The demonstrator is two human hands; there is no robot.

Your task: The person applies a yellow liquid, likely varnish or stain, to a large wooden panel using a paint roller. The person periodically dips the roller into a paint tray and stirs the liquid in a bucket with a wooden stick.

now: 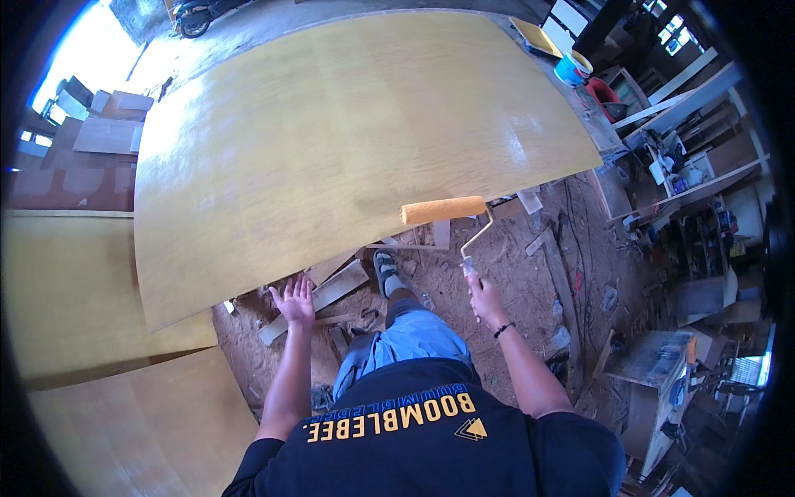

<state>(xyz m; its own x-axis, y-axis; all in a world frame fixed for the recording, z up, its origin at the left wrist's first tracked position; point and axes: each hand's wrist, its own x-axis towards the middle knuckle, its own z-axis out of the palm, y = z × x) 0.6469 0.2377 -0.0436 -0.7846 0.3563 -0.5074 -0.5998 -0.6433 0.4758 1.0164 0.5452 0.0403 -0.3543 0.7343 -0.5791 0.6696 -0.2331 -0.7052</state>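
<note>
A paint roller [443,210] with a yellow-orange sleeve is in my right hand [486,300], which is closed round its handle. The sleeve lies at the near edge of a large board [348,124] coated in glossy yellow; I cannot tell whether it touches the surface. My left hand [296,301] holds nothing, its fingers spread, just short of the board's near edge. Damp-looking patches and streaks show in the board's coating.
A yellow paint tray [536,38] and a paint bucket [573,68] stand beyond the board's right side. More yellow boards [74,290] lie at the left. Wood offcuts [331,290] litter the dirt floor by my feet. A cluttered wooden shelf [696,174] and a small table [654,360] stand right.
</note>
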